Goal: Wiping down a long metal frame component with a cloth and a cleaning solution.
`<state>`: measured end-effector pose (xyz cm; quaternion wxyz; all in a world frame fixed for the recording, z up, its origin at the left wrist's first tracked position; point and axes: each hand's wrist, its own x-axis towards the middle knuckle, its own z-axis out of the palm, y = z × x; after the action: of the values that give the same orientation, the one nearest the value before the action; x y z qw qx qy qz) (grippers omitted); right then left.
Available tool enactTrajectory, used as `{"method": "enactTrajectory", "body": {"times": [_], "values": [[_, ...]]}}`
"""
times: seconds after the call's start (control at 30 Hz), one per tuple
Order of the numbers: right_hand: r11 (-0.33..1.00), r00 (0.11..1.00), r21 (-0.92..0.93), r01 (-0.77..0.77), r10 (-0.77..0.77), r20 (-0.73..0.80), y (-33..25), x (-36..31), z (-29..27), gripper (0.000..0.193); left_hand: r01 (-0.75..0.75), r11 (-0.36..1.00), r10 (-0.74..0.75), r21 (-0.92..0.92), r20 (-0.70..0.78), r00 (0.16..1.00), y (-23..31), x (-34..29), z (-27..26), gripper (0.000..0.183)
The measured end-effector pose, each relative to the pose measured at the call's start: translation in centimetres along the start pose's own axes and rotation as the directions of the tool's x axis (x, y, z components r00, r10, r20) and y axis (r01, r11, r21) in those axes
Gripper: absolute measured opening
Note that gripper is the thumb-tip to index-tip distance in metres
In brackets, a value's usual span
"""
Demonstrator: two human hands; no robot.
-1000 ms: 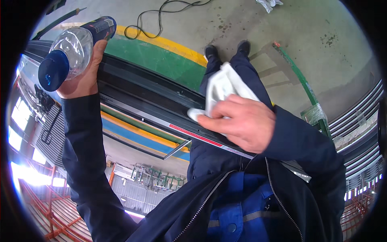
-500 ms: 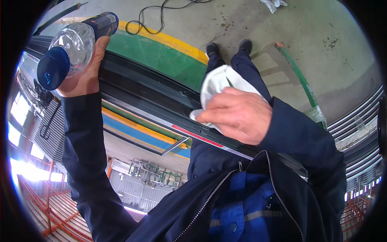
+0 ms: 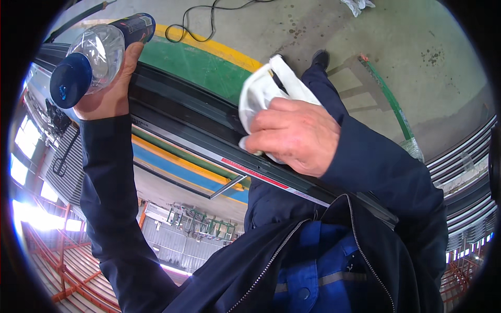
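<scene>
My left hand [image 3: 112, 91] is closed round a clear plastic bottle [image 3: 102, 55] with a dark blue cap and a dark blue label, held tilted at the upper left. Pinched in the fingers of my right hand [image 3: 297, 135] is a white cloth [image 3: 261, 88], bunched up with a loose fold standing above the knuckles. The cloth and fingertips lie against a long black metal profile [image 3: 182, 115] that runs slantwise across the view. A red-and-white strip [image 3: 255, 173] follows the profile's near edge. The underside of the cloth is hidden by the hand.
A black cable [image 3: 213, 21] curls over the grey floor beyond a yellow line and a green painted band [image 3: 182, 65]. To the right stands a green bar [image 3: 383, 96], with stacked metal lengths [image 3: 462, 167] beyond. Orange racking [image 3: 65, 261] shows at the lower left.
My right hand has slid a little to the left along the black profile with the white cloth. The bottle in my left hand has shifted only slightly.
</scene>
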<state>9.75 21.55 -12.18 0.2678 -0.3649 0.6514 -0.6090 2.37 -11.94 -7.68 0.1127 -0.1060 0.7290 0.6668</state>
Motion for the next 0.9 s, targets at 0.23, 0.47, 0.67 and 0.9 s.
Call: {"method": "enactTrajectory", "body": {"times": [0.23, 0.47, 0.67, 0.9], "values": [[0.998, 0.997, 0.017, -0.062, 0.063, -0.052, 0.1, 0.2, 0.4, 0.029, 0.252, 0.509, 0.015, -0.823, 0.302, 0.953, -1.3, 0.6, -1.5, 0.042], [0.994, 0.996, 0.067, -0.087, 0.087, -0.004, -0.3, -1.4, -0.1, 0.03, 0.127, 0.799, 0.051, -0.588, 0.277, 0.959, -0.1, 1.0, 0.0, 0.055], [0.997, 0.997, 0.049, -0.064, 0.066, -0.034, 0.1, -0.5, 0.5, 0.03, -0.069, 0.948, 0.126, 0.311, -0.169, 0.977, 0.0, 0.4, 1.5, 0.075], [0.997, 0.998, 0.035, -0.064, 0.065, -0.026, 0.0, 0.6, 0.5, 0.027, -0.075, 0.876, 0.157, 0.476, -0.135, 0.978, 0.2, 0.4, 1.6, 0.069]]}}
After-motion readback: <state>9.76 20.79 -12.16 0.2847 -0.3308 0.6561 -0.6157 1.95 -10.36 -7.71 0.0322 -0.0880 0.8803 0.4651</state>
